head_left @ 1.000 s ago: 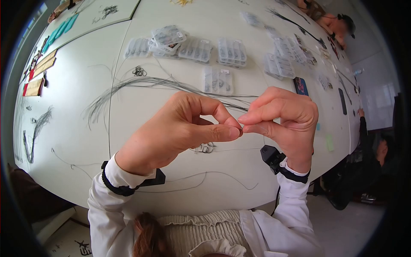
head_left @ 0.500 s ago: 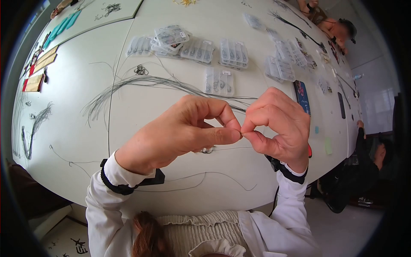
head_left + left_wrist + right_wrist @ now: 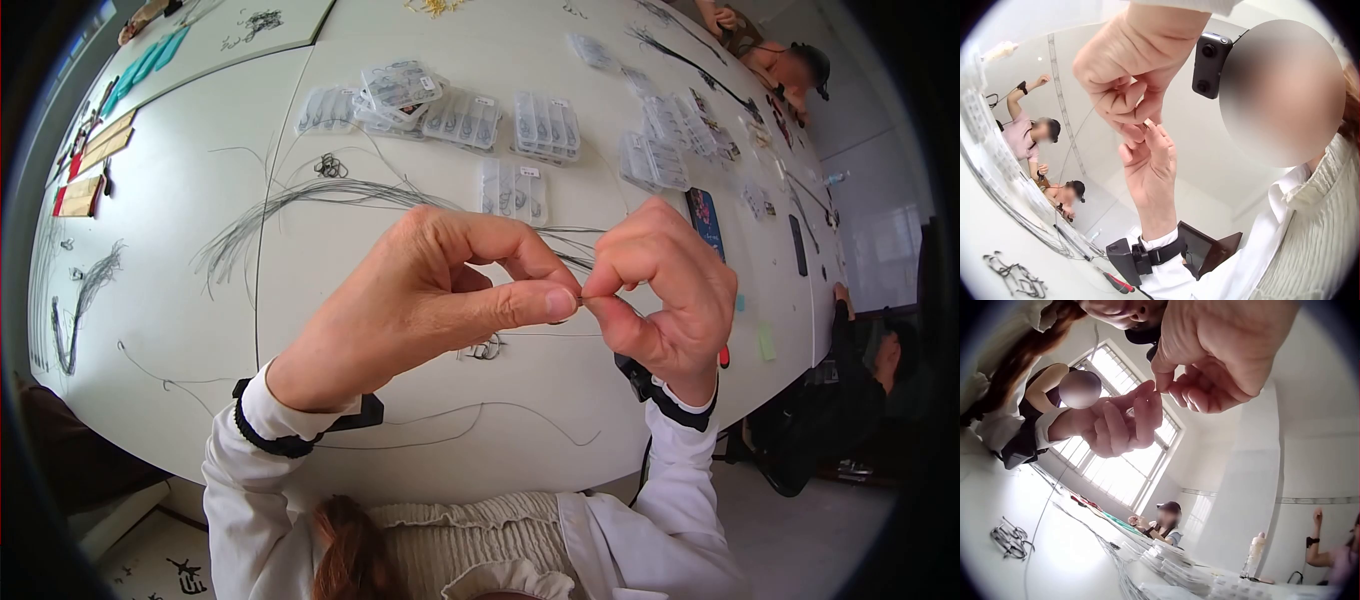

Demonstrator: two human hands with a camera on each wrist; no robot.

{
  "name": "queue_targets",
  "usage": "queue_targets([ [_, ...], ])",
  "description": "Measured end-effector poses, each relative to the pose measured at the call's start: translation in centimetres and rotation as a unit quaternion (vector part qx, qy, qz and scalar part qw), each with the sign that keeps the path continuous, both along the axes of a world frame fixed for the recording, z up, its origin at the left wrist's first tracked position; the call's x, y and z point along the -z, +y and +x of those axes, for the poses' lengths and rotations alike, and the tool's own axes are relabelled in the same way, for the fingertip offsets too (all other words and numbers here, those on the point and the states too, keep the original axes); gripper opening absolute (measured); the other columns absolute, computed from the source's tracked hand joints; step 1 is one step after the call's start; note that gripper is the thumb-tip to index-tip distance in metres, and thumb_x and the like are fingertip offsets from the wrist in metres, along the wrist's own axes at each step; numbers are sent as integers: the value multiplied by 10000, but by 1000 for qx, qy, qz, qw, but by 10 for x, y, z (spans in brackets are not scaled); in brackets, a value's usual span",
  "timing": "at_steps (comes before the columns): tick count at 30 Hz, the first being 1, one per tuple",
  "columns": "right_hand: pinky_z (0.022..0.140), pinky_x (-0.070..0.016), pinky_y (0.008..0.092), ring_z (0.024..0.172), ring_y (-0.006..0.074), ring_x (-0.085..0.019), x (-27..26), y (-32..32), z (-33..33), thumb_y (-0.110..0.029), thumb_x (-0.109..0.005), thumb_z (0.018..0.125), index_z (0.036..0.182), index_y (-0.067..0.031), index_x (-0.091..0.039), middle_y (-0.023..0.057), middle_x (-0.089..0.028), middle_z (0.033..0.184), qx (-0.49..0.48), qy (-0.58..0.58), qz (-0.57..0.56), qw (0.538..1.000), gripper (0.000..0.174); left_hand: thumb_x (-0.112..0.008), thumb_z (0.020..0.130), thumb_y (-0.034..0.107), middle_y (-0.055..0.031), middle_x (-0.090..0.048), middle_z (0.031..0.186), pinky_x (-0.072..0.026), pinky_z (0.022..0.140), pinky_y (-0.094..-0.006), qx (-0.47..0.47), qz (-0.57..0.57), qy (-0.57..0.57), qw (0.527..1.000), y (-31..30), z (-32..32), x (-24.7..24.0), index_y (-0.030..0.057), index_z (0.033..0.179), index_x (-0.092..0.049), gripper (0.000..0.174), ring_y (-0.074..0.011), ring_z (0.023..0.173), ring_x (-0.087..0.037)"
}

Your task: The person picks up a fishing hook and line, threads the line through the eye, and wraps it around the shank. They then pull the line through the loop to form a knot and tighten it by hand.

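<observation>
My left hand (image 3: 430,300) and right hand (image 3: 665,295) meet fingertip to fingertip above the white table. Each pinches between thumb and forefinger at the same tiny piece of work, mostly hidden by the fingertips. In the left wrist view a thin fishing line (image 3: 1077,139) trails from the left hand (image 3: 1132,72), and a small short piece (image 3: 1147,124) shows between the fingertips; I cannot tell its kind. From the right wrist, the right hand (image 3: 1219,353) reaches in from above, touching the left fingertips. Below the hands lies a small pile of dark fishing hooks (image 3: 487,347).
Beyond the hands lies a bundle of dark line (image 3: 340,190). Clear compartment boxes (image 3: 460,115) stand farther back, one box (image 3: 500,185) nearer. A blue case (image 3: 704,220) sits to the right. A loose strand (image 3: 440,440) crosses the near table. Other people sit round it.
The right hand first came in leftward with its fingers curling tighter; since then both hands have shifted slightly right together. The fingertips stay pinched close.
</observation>
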State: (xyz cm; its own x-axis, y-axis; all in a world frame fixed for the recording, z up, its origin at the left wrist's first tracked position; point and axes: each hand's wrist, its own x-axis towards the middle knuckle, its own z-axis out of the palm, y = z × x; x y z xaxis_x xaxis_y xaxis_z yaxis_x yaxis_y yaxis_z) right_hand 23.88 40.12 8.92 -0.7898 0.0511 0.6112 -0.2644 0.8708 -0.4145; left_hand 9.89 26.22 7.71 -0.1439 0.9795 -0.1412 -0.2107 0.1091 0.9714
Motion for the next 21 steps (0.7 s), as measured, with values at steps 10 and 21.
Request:
queue_targets([
  [10,462,-405,245,576,156,-522,5,2,-2,11,-702,596,703,-51,-600,35,-581,682,-25,21,1,999,160,-702,730,9,-23,-612,655,-381,428,-166,-72,38,96,992,-5,7,-5,-7,708,-652,57,-44,488,-512],
  [21,490,-405,237,607,131,-547,-3,22,10,-71,-779,577,744,-55,-668,29,-619,707,-14,16,-22,1000,201,-729,622,-46,-28,-559,594,-383,419,-202,-181,163,434,868,-7,13,-5,13,726,-671,133,-88,474,-545],
])
